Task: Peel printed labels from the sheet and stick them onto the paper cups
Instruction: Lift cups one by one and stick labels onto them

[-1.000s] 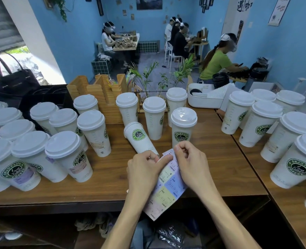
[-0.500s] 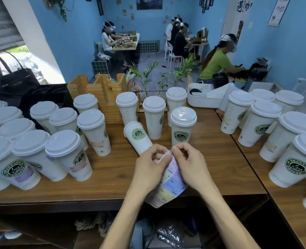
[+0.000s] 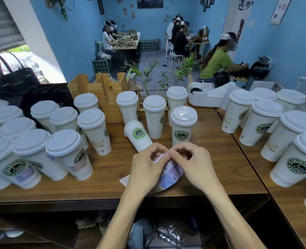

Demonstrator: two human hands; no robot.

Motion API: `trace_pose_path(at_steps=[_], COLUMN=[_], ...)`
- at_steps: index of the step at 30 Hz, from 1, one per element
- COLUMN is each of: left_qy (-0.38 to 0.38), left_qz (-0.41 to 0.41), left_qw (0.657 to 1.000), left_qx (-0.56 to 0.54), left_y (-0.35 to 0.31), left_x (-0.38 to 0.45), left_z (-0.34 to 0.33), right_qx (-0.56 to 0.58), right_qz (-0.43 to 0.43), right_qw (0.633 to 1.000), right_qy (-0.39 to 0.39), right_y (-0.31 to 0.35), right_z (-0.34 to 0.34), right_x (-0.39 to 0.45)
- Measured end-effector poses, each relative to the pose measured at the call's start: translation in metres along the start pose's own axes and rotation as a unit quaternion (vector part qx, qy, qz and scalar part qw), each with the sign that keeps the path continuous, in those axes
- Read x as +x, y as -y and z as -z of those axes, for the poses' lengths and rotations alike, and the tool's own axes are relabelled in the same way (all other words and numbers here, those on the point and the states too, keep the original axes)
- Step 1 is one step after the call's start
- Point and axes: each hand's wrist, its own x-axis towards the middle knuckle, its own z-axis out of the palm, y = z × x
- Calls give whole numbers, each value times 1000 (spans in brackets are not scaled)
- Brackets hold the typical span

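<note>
Left hand [image 3: 146, 168]: fingers curled, pinching the label sheet's top edge.
Right hand [image 3: 195, 162]: fingers curled, pinching the same edge, fingertips meeting the left's.
Label sheet [image 3: 170, 174]: bent, low over the surface [image 3: 220, 164] near its front edge, between the hands.
Tipped cup [image 3: 138, 135]: lidless, at 12 o'clock just beyond the left hand.
Lidded cup [image 3: 182, 125]: upright, beyond the right hand.
Cup clusters: 9 and 3 o'clock.

Two bare forearms are seen coming up from the bottom edge, no sleeves reaching the wrists. The left hand [image 3: 145, 169] and right hand [image 3: 195, 164] are uncovered, slender-fingered, nails kept short.
</note>
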Motion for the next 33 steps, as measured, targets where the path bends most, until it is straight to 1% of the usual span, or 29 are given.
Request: trace_pose_path(at_steps=[4,7,9,11,14,16,19,21,22,23,26,28,30,33], left_qy=[31,31,25,28,32,29,49,50,48,46,25,9,2,8], left_qz=[-9,-6,-2,16,74,127,200,245,260,266,248,249,240,212], left_qw=[999,999,999,997,986,964,915,883,872,869,882,896,914,934], left_qx=[-31,-39,-43,-77,-148,-231,-347,-398,-413,-415,-399,-367,-328,-289], left_y=[1,2,0,0,-1,-3,-9,-10,-9,-8,-9,-8,-5,-4], left_x=[0,1,0,0,2,3,3,5,6,7,8,7,8,7], left_z=[1,0,-1,-1,-1,-1,2,6,7,7,4,5,8,16], right_qx=[50,93,103,105,87,84,81,79,80,78,62,60,75,58], right_qz=[-36,-43,-38,-29,-3,14,28,49,64,80,115,109,66,-39], right_qw=[998,994,994,994,996,996,996,995,995,994,991,992,994,995], right_qy=[29,31,28,22,9,14,23,20,19,18,10,18,42,71], right_y=[-1,-1,-1,0,0,1,0,-1,-2,-3,-3,-3,-3,2], right_z=[5,5,4,2,0,-2,-2,-1,-2,-3,-7,-2,9,23], right_x=[4,3,2,1,-1,-2,-3,-2,-2,-1,-1,1,5,11])
